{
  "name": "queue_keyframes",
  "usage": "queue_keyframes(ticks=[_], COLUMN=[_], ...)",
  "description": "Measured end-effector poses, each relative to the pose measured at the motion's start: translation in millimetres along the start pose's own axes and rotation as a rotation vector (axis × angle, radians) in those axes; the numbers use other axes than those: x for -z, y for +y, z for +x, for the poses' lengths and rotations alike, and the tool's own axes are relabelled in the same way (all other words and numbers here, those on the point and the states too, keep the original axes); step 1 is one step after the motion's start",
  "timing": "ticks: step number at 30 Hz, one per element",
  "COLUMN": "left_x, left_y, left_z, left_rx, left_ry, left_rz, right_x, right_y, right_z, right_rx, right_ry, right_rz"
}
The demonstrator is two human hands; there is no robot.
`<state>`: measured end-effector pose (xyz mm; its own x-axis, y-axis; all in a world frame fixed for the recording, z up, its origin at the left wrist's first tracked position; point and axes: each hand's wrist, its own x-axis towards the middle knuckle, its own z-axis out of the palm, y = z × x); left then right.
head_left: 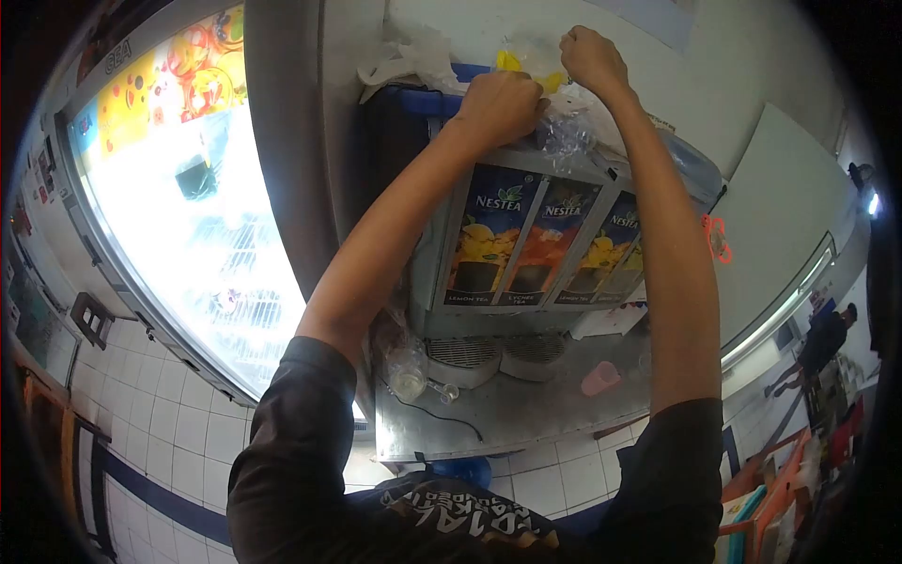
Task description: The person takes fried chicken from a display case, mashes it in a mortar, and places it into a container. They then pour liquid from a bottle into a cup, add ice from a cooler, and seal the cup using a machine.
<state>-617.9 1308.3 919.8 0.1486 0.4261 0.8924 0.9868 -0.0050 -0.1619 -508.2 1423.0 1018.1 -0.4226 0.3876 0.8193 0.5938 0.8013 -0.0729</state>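
Hands up on top of the drink dispenser (pixel 526 244), both working a clear plastic bag (pixel 564 132) with something yellow (pixel 508 61) inside; left hand (pixel 501 105) fisted, clamped on the crumpled plastic at the dispenser's top front edge; right hand (pixel 592 58) higher and further back, fingers pinched together on the bag's upper part near the yellow bit. Bag sits on the dispenser lid, just beside crumpled white paper (pixel 413 56) and a blue rim (pixel 427 99) to the left; can't tell if the bag is sealed or already open, plastic too bunched.

Dispenser front shows 4 Nestea panels; below it drip grilles (pixel 498 352), a pink cup (pixel 600 378) and a small knotted bag with liquid (pixel 407 376) on the metal surface (pixel 526 414); lit glass-door fridge (pixel 178 207) on my left; another person (pixel 827 343) standing well apart at far right.

Step in hand, my read: handling the bag on top of the unit, both hands gripping and pulling against each other. Next move calls for a steady hold with the left while the right works the upper end; thin plastic, contents could spill over the front panels if it gives suddenly; reach is at full arm stretch, so control is limited.
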Motion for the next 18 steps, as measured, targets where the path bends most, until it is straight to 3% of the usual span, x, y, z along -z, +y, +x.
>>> queue_keyframes(ticks=[3, 6, 9, 11, 12, 14, 15, 16, 18], left_x=[-7.8, -14.1, -11.7, -2.1, -0.3, 30.4, 53.3, 70.3, 86.8], left_y=[-4.5, -8.4, -9.7, -7.6, -5.6, 9.9, 30.1, 37.6, 53.2], left_z=[1.0, 2.3, 2.5, 1.6, -5.1, -35.1, -48.9, -65.0, -125.4], left_rx=[0.006, 0.091, 0.292, 0.383, 0.304, 0.183, 0.146, 0.07, 0.038], left_ry=[0.038, 0.011, -0.04, -0.022, 0.124, 0.455, 0.633, 0.564, 0.531], left_rz=[-0.016, -0.057, -0.185, -0.215, -0.2, -0.184, -0.207, -0.346, -0.555], right_x=[-15.9, -16.3, -8.2, 3.9, 27.1, 69.4, 88.4, 107.0, 118.8], right_y=[20.1, 33.0, 21.6, 42.2, 56.4, 21.3, 13.5, -0.4, -10.3], right_z=[15.9, 9.7, -0.3, 1.5, -3.2, -71.4, -105.9, -146.8, -221.6], right_rx=[0.031, 0.244, 0.34, 0.345, 0.267, 0.273, 0.246, 0.075, -0.065], right_ry=[0.0, 0.12, 0.451, 0.333, 0.207, 0.456, 0.451, 0.3, 0.098], right_rz=[0.029, 0.196, 0.338, 0.249, 0.216, 0.255, 0.232, 0.418, 0.378])
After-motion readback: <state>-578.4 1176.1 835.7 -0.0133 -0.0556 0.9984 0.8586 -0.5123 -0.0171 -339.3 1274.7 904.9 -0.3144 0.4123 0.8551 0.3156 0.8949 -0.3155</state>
